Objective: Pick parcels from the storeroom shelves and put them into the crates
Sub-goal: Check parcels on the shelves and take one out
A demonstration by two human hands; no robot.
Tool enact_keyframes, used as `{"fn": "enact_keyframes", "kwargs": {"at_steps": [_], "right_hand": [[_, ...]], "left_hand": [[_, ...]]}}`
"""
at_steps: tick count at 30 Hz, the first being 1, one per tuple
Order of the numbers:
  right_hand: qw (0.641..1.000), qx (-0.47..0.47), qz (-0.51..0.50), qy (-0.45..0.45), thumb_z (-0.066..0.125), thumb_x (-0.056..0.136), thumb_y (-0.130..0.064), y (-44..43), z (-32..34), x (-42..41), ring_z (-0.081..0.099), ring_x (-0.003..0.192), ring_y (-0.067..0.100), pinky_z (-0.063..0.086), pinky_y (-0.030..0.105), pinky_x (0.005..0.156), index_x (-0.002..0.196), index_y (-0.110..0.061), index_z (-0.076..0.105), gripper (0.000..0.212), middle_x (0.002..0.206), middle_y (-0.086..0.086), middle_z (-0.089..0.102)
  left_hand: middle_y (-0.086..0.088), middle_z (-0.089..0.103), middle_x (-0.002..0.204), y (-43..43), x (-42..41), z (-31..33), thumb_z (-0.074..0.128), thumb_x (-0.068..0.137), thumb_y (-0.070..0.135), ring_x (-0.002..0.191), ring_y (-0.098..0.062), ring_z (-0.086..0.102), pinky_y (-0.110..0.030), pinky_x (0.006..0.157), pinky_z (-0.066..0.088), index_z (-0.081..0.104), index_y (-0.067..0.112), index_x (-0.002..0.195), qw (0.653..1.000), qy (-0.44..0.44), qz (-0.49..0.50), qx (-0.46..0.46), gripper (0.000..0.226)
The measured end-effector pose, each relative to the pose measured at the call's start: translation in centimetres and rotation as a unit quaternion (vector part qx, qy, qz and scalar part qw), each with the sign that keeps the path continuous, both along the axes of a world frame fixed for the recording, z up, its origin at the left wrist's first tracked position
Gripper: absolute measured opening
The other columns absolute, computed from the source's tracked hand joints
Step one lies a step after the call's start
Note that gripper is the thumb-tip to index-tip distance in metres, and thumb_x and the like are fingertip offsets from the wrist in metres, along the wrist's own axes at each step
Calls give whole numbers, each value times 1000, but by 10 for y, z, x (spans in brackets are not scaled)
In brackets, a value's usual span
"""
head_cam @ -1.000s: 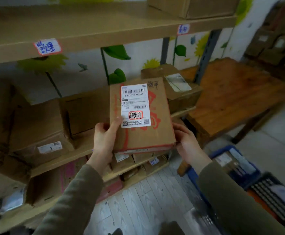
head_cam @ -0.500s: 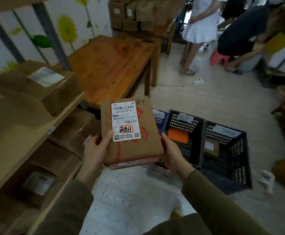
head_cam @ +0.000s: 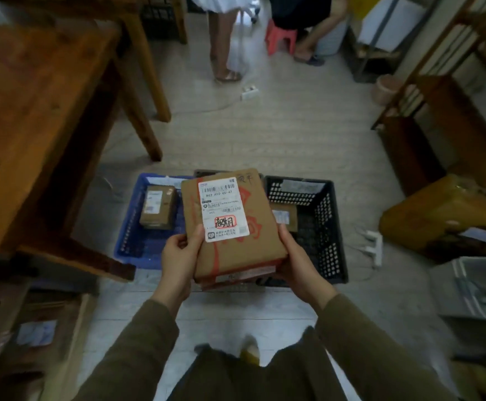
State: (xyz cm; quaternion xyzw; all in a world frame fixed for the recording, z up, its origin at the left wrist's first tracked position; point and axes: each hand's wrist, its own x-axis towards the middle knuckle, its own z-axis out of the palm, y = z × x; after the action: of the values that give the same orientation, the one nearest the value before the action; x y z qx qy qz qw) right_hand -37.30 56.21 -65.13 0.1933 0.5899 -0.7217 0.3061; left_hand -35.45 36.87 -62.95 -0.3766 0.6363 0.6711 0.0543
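Left hand [head_cam: 179, 256] and right hand [head_cam: 296, 261] grip the parcel [head_cam: 236, 250] by its near corners, label up. Blue crate [head_cam: 126, 244] left of parcel, black crate [head_cam: 332, 227] right, both below. Risk: corner-only grip, parcel could tip and miss a crate. Wooden surface [head_cam: 33, 111] left of parcel; 2 people and shelving beyond it.

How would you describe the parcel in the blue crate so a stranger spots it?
Find the wooden table on the left; the blue crate stands on the floor beside it. Inside lies a small brown parcel with a white label. Unlike the bigger, red-marked parcel, it is not being held.
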Motion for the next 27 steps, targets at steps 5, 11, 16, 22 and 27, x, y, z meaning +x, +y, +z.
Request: {"fn": "enact_keyframes", "kwargs": {"at_steps": [5, 11, 16, 22, 27], "right_hand": [[996, 24, -72, -38, 44, 92, -49, 63, -41, -47, 64, 103, 20, 54, 37, 78, 118, -24, 61, 40, 115, 4, 68], [982, 109, -111, -109, 37, 96, -44, 128, -122, -114, 65, 92, 18, 53, 31, 64, 111, -25, 62, 35, 107, 5, 69], [968, 153, -114, -162, 34, 98, -45, 182, -221, -159, 67, 92, 23, 55, 33, 66, 120, -21, 55, 39, 108, 8, 69], [966, 172, -53, -185, 54, 89, -43, 228, -364, -186, 64, 99, 21, 52, 33, 84, 130, -18, 48, 48, 115, 4, 64], [953, 225, 33, -200, 53, 93, -27, 242, -490, -198, 53, 111, 21, 44, 32, 93, 134, -11, 46, 44, 132, 8, 52]], "left_hand": [[-13, 60, 114, 62, -71, -40, 59, 87, 40, 88, -21, 61, -33, 70, 52, 46, 3, 125, 997, -40, -72, 6, 54], [-7, 57, 111, 133, -150, -127, 48, 93, 40, 92, -21, 59, -34, 74, 52, 41, 9, 127, 982, -91, -166, 12, 47], [-8, 57, 120, 190, -200, -237, 38, 98, 40, 107, -25, 58, -43, 95, 49, 41, 10, 130, 956, -145, -257, -5, 44], [-18, 50, 128, 237, -231, -404, 35, 99, 38, 114, -34, 53, -45, 98, 45, 45, 4, 128, 915, -222, -324, -95, 47], [-17, 56, 125, 256, -237, -524, 43, 97, 27, 112, -34, 54, -43, 96, 46, 48, 3, 123, 896, -288, -310, -133, 36]]}}
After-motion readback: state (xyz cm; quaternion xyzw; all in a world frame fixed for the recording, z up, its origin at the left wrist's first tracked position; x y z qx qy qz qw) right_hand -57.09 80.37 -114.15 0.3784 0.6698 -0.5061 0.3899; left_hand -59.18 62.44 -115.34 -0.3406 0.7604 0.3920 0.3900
